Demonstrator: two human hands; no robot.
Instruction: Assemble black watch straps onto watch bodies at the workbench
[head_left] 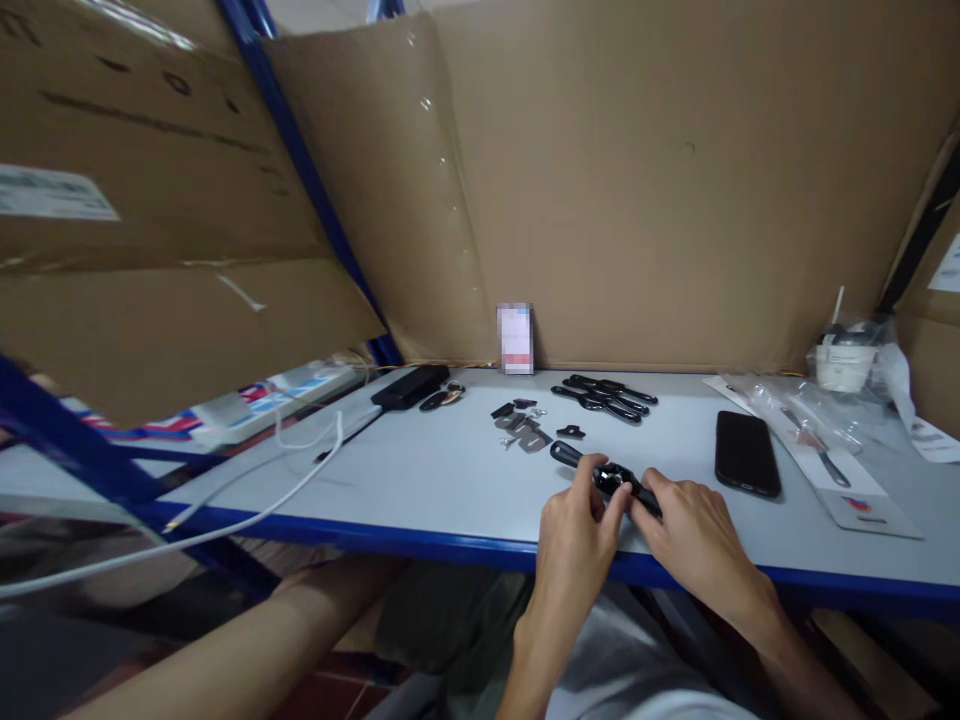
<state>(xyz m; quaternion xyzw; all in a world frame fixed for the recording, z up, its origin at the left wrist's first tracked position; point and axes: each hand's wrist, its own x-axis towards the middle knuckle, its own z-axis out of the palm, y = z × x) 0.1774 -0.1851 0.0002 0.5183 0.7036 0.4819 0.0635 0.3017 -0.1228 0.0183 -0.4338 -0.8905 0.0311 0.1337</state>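
Over the table's front part, my left hand (583, 535) pinches the middle of a black two-handled spokeshave (568, 455) between thumb and fingers. My right hand (694, 530) is closed round its right handle, and the left handle sticks out free toward the upper left. Just beyond lies a small black winged cap piece (571, 432). A loose group of flat grey metal blades (534, 440) sits left of it, with dark plates (503, 410) and tiny shiny screws (508, 442) among them. Several more black spokeshave bodies (604, 397) are piled farther back.
A black phone (748, 453) and a bagged tool on a card (862, 510) lie at the right, before a wrapped white cup (846, 365). Another phone (515, 338) leans on the cardboard. At left are a black power bank (411, 388), keys (442, 398) and a white cable (262, 515). Another person's arm (247, 640) shows below.
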